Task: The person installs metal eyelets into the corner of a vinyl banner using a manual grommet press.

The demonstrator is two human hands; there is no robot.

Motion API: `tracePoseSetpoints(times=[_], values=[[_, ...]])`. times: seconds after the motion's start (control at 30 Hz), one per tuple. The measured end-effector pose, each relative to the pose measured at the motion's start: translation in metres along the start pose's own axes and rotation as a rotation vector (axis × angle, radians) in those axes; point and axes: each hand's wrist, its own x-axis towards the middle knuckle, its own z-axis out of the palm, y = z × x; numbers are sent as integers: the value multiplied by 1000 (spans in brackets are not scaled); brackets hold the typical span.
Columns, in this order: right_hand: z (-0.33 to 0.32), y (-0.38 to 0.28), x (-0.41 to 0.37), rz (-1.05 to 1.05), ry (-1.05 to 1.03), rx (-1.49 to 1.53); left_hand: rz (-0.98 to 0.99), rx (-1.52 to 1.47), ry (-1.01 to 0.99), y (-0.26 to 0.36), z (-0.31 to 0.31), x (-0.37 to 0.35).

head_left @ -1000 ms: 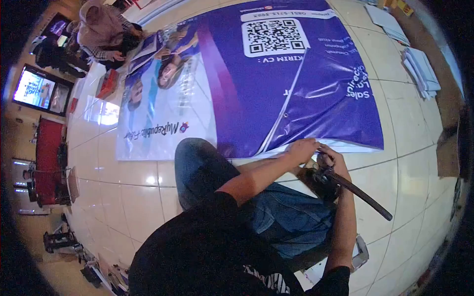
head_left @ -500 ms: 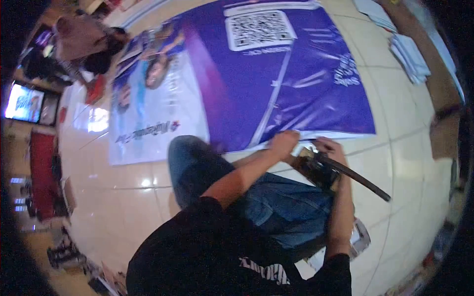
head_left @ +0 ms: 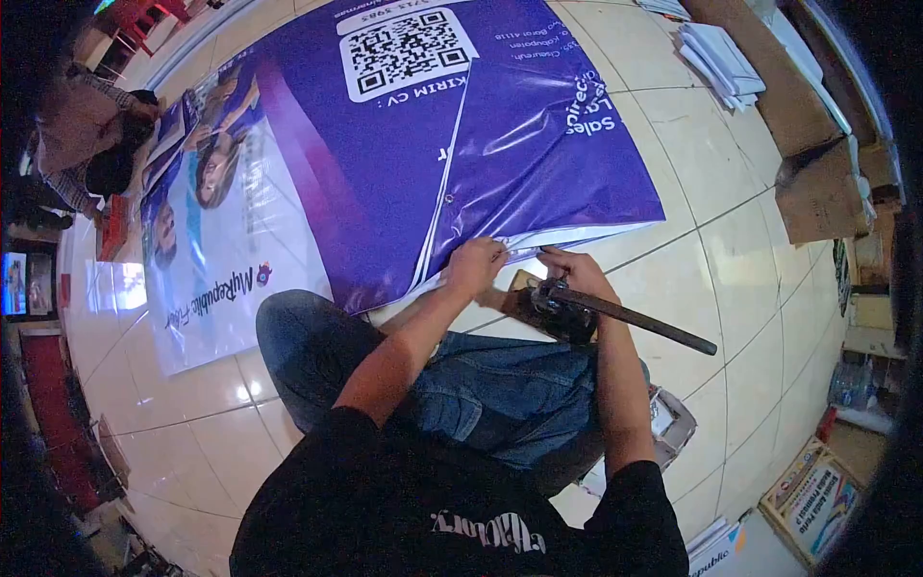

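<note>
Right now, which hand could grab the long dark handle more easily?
Probably the right hand: it's close to the long handle, which sticks out rightward. The left hand is farther off, at the purple banner's edge.

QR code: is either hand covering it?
No, the left hand and right hand are by the near edge of the banner, away from the QR code.

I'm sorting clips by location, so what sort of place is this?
Probably a print or sign workshop: a large printed banner spread on the tiled floor, a long-handled tool near its edge, and folded white sheets off to the right.
</note>
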Motion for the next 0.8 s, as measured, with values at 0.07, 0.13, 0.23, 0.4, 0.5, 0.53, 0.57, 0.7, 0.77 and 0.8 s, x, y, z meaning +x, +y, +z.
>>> tracePoseSetpoints(times=[0.07, 0.13, 0.23, 0.4, 0.5, 0.53, 0.57, 0.7, 0.77, 0.8], values=[[0, 0, 1, 35, -15, -37, 143, 30, 149, 8, -9, -2], [1, 0, -1, 57, 4, 61, 291, 109, 287, 22, -24, -9], [-3, -5, -2, 190, -50, 276, 264, 287, 245, 15, -10, -13], [-45, -37, -64, 259, -110, 701, -116, 284, -7, 19, 3, -25], [-43, -42, -97, 221, -153, 751, -63, 296, 96, -1, 13, -29], [-40, -73, -90, 97, -56, 489, 98, 328, 149, -9, 14, -27], [-34, -94, -82, -28, 39, 228, 259, 361, 202, -13, 14, -26], [3, -50, -74, -66, 191, 194, 457, 247, 211, -16, 6, -25], [12, -49, -73, -141, 255, 220, 467, 229, 272, -12, 3, -26], [15, -56, -73, -163, 280, 211, 466, 215, 329, -9, -2, -27]])
